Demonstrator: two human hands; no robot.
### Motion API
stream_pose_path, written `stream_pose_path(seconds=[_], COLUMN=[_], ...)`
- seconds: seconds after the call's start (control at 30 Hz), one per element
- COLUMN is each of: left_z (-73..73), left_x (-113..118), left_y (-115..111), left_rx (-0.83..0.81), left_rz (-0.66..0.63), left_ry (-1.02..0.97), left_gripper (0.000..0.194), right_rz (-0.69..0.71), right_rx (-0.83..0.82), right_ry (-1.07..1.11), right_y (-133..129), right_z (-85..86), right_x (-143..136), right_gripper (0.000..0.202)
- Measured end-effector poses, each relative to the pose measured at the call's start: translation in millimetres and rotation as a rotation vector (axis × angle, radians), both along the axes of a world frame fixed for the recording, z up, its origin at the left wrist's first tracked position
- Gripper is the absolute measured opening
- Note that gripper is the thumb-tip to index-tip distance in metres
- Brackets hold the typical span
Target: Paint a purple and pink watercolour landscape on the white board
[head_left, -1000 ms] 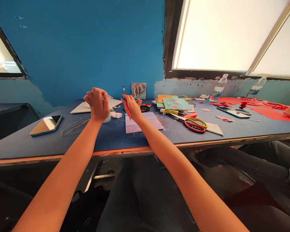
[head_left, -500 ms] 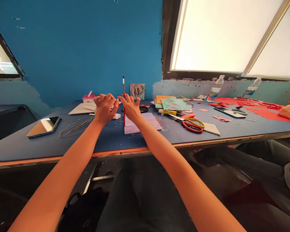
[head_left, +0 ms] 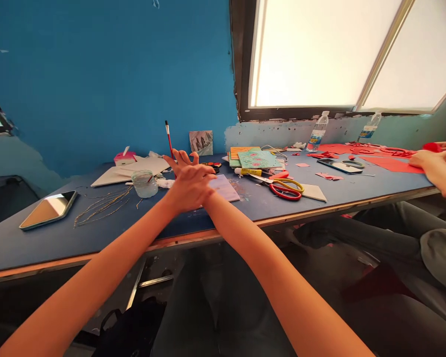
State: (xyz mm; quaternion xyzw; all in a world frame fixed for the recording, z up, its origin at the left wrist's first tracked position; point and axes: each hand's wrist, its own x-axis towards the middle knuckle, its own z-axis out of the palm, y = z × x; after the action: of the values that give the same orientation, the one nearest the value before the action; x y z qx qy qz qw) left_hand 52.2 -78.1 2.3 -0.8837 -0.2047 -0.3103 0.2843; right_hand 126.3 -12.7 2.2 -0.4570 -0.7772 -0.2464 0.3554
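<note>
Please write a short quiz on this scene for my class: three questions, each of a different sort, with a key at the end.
1. Multiple choice. Which way do the bristles of the brush point?
a) down at the table
b) up
c) toward the camera

2. True or false? The scissors lie to the right of the jar as the camera sees them.

3. Short answer. From the camera, which of the person's hands partly covers the other?

Key
1. b
2. True
3. The left hand; it hides part of the right hand.
</note>
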Motion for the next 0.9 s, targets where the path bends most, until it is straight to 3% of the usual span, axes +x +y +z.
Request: stream_pose_path(seconds=[0.13,0.3,0.47,0.67,0.8,0.9], left_z=[-23.0,-62.1,-92.6,-124.0,-141.7,-144.5], left_x=[48,97,125,123,114,102], left_y=[-56,-129,-162,-169,-178,-185], left_rx=[-0.058,-0.191,-0.257,-0.208,-0.217,-0.210], left_rz=[-0.253,-0.591,-0.768,-0.810,-0.635,-0.570], left_ry=[0.172,0.074,0.025,-0.391,-0.338,-0.370], left_gripper=[0.051,0.066,0.064,0.057,0.064,0.069], right_rz=[-0.008,-0.110,-0.148,-0.186,-0.161,-0.156], right_rx=[-0.032,-0.037,-0.028,-0.037,-0.039,-0.037], right_ry=[-0.033,-0.095,-0.146,-0.117,-0.104,-0.085], right_y=[-8,-19,-24,-32,-36,-35], right_z=[3.9,7.4,8.0,9.8,9.8,8.7], right_x=[9,17,17,11,8,7], right_gripper=[0.064,0.071,0.074,0.070,0.074,0.073])
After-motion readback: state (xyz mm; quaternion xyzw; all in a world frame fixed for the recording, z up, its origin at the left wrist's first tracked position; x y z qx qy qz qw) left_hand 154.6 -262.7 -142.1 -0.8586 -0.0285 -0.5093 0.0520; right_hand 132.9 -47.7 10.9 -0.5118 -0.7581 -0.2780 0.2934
